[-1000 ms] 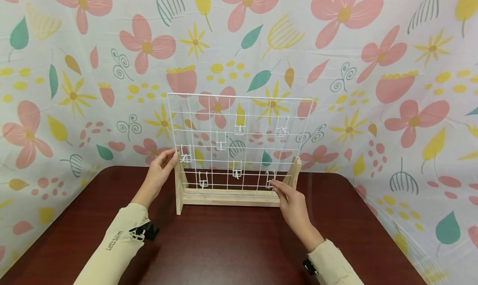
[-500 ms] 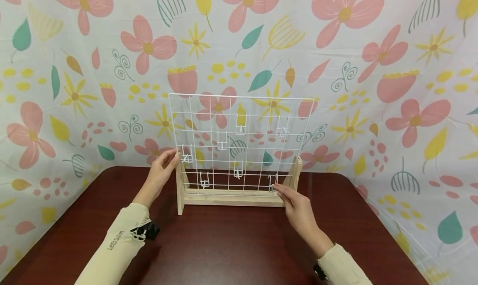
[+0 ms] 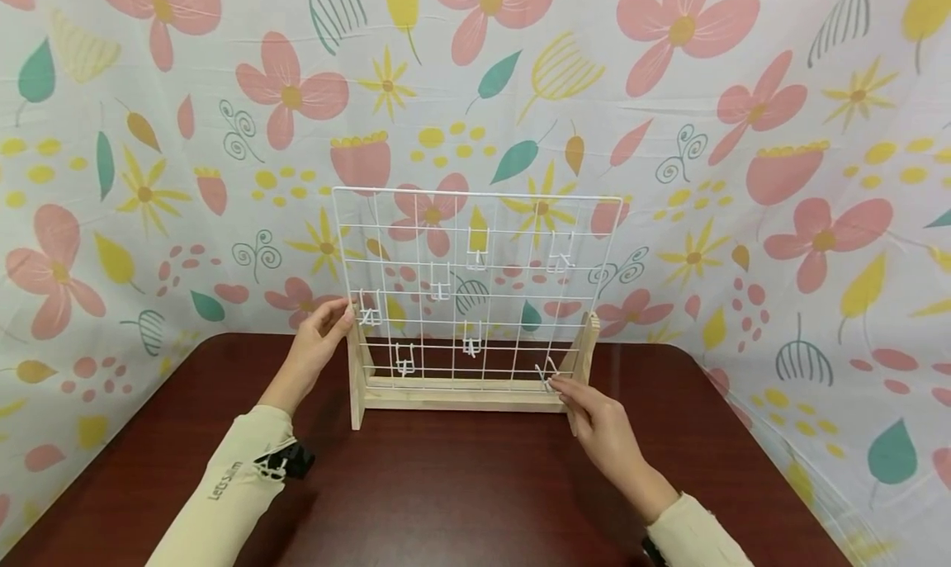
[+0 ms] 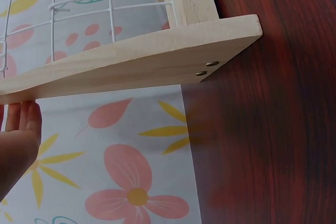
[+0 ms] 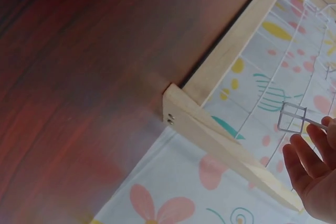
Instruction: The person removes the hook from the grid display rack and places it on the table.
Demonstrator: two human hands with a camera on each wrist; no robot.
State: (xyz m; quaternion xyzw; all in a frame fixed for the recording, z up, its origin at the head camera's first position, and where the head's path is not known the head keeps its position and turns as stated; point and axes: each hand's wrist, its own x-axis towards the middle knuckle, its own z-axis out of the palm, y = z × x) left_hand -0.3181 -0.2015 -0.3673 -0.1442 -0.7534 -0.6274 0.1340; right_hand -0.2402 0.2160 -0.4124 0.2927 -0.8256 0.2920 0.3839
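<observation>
A white wire grid stands upright in a wooden stand on a dark red table. Several white wire hooks hang on it. My left hand grips the grid's left edge beside the stand's left upright; in the left wrist view its palm sits below the stand's wooden foot. My right hand pinches one loose wire hook at the grid's lower right corner, tilted and just in front of the wires. In the right wrist view the hook sticks out from my fingertips.
A flower-printed cloth hangs behind and around the table. The stand's right foot juts toward me near my right hand. Bare table surface lies between my forearms and the stand.
My right hand has drawn back and down from the grid's lower right, and the hook it pinches has come off the wires and tilted. My left hand has stayed put.
</observation>
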